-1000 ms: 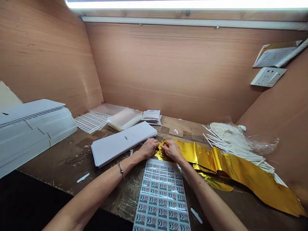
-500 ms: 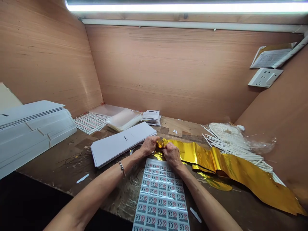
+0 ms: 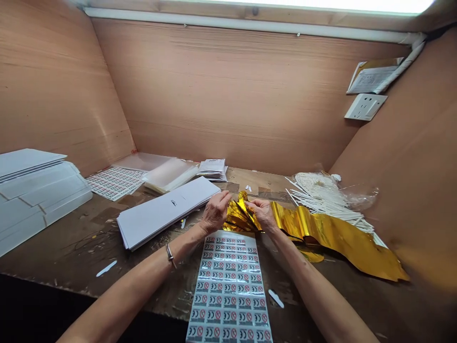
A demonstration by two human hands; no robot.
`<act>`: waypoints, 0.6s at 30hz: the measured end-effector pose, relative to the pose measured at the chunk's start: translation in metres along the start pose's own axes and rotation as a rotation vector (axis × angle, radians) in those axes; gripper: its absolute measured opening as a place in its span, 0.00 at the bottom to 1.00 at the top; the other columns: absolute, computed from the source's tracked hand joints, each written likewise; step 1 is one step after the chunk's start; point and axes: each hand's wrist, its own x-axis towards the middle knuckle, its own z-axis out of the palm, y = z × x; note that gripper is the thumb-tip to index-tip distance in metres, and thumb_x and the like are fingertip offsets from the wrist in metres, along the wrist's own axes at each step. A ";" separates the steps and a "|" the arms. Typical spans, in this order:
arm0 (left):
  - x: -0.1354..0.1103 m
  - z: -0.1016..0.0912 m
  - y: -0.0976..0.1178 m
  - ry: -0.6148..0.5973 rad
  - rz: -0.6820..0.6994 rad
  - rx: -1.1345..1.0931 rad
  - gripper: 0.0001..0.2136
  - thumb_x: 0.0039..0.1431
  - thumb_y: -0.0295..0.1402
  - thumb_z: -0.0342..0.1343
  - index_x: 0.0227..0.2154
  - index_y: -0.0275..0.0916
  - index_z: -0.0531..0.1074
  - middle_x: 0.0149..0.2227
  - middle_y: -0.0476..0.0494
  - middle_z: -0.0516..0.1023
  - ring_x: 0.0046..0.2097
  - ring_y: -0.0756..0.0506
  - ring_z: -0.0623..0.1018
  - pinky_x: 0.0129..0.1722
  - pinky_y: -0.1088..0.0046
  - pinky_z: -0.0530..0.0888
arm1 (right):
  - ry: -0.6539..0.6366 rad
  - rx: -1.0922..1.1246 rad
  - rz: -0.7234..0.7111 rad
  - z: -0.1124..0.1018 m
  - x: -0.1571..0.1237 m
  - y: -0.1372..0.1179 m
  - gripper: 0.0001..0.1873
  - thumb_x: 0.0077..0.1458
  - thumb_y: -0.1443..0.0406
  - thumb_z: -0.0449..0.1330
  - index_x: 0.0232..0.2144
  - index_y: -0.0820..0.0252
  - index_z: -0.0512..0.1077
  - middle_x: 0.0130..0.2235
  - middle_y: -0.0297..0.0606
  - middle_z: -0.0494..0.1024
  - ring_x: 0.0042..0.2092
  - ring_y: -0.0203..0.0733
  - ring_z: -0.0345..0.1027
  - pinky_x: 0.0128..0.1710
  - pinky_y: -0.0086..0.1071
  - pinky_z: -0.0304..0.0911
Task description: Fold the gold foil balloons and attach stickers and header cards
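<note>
A shiny gold foil balloon (image 3: pixel 243 216), flat and creased, is between my two hands just beyond the sticker sheet. My left hand (image 3: pixel 215 212) has its fingers closed on the foil's left side. On the right, my right hand (image 3: pixel 262 214) pinches the same foil near its upper part. More flat gold foil balloons (image 3: pixel 332 231) trail away to the right in a folded stack, from behind my right wrist. Below my hands lies a sheet of CE warning stickers (image 3: pixel 230 286), running toward me between my forearms.
White card sleeves (image 3: pixel 167 205) lie stacked left of my hands, with larger white cards (image 3: pixel 43 195) at far left. Clear plastic bags (image 3: pixel 171 174) and a paper stack (image 3: pixel 213 169) sit behind. White sticks (image 3: pixel 328 200) are heaped at right. A white tab (image 3: pixel 275 298) lies near the front.
The gold foil between my hands is now lifted and spread, with more of it showing. My hands are slightly farther apart. The whole view has shifted, so things appear farther left.
</note>
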 end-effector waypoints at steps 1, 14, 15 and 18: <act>0.000 -0.001 0.004 -0.040 0.045 0.009 0.14 0.55 0.23 0.41 0.41 0.35 0.66 0.46 0.38 0.69 0.48 0.44 0.68 0.46 0.65 0.66 | 0.024 0.001 -0.017 -0.005 0.000 -0.002 0.19 0.39 0.53 0.58 0.15 0.65 0.68 0.16 0.30 0.62 0.20 0.29 0.51 0.19 0.24 0.48; 0.006 0.002 0.036 -0.252 0.466 0.255 0.13 0.58 0.24 0.43 0.44 0.38 0.66 0.49 0.36 0.67 0.55 0.37 0.59 0.50 0.49 0.52 | 0.153 0.076 -0.016 -0.039 -0.008 -0.005 0.20 0.39 0.50 0.57 0.17 0.63 0.67 0.17 0.30 0.64 0.21 0.30 0.53 0.20 0.24 0.52; 0.006 0.003 0.034 -0.308 0.469 0.265 0.11 0.57 0.24 0.44 0.40 0.36 0.68 0.45 0.36 0.69 0.53 0.37 0.62 0.50 0.49 0.53 | 0.168 0.105 -0.014 -0.035 -0.008 -0.007 0.21 0.39 0.50 0.57 0.17 0.63 0.67 0.17 0.30 0.64 0.21 0.29 0.54 0.19 0.24 0.52; 0.003 0.009 0.020 -0.394 0.370 0.304 0.07 0.56 0.25 0.46 0.31 0.34 0.70 0.34 0.38 0.72 0.46 0.38 0.66 0.47 0.50 0.56 | 0.251 0.157 -0.031 -0.048 0.001 -0.010 0.20 0.37 0.51 0.59 0.17 0.64 0.67 0.17 0.30 0.64 0.20 0.29 0.54 0.19 0.24 0.53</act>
